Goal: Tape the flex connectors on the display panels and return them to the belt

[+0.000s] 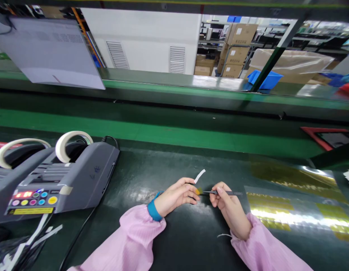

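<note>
A: Where is the small amber film (pixel 198 191)?

B: It is at the fingers of the left hand (pixel 177 194), which seem to pinch it lightly. The tips of the tweezers (pixel 232 193) are just beside it, on the side of the right hand (pixel 229 207).

A: And the right fingers?

B: They are pressed together around the tweezers.

A: And the white strip (pixel 200 175)?

B: It sticks out beyond the left index finger. Pinched or only adhering, I cannot tell.

A: How would they handle?

B: I judge both very light, thin and bendable. The film may crease, so an edge is the better hold; for the strip, its free end.
</note>
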A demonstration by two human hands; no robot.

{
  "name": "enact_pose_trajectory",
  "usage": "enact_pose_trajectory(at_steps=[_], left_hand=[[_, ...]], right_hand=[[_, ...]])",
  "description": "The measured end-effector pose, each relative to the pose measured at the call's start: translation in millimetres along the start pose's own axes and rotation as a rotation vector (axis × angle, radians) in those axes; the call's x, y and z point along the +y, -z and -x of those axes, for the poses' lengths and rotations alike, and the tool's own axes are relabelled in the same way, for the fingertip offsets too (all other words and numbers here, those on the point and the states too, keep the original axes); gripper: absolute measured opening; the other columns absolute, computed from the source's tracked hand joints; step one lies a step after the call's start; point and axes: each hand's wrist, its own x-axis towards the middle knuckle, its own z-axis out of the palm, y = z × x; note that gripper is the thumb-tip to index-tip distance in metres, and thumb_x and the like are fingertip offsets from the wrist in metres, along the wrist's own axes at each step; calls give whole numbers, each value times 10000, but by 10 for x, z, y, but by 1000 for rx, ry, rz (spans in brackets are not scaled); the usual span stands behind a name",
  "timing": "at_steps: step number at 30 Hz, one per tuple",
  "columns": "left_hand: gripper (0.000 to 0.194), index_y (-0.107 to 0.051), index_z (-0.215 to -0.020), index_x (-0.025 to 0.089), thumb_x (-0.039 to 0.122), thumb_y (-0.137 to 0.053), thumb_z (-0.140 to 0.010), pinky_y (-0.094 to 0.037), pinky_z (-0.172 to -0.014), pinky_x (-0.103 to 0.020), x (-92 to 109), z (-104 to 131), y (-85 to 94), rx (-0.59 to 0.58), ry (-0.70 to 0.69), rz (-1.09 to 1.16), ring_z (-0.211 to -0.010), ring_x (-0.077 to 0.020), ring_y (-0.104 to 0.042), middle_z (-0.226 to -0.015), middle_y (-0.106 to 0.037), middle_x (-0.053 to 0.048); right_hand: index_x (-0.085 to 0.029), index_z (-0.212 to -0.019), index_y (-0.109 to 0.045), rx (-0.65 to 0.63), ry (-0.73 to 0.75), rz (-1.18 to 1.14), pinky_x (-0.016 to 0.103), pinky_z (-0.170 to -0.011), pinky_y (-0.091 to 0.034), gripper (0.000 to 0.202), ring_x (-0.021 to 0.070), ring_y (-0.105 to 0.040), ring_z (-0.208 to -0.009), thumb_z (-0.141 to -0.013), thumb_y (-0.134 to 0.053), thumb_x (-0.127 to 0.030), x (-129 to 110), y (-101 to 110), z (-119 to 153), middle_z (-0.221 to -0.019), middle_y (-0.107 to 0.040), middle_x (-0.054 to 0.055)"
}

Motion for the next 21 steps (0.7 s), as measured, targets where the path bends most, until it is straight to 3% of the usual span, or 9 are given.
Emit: enact_pose_trajectory(at_steps=[21], left_hand=[[338, -599, -1112, 168, 316, -776, -865, -509, -864, -407, 36, 9, 35, 5, 31, 20, -898, -240, -724, -980, -706, -85]], right_hand=[[-211, -721, -592, 56, -19, -57, 250, -485, -363, 473, 121, -483, -486, -705, -832, -618, 51, 24, 11, -533, -564, -17]])
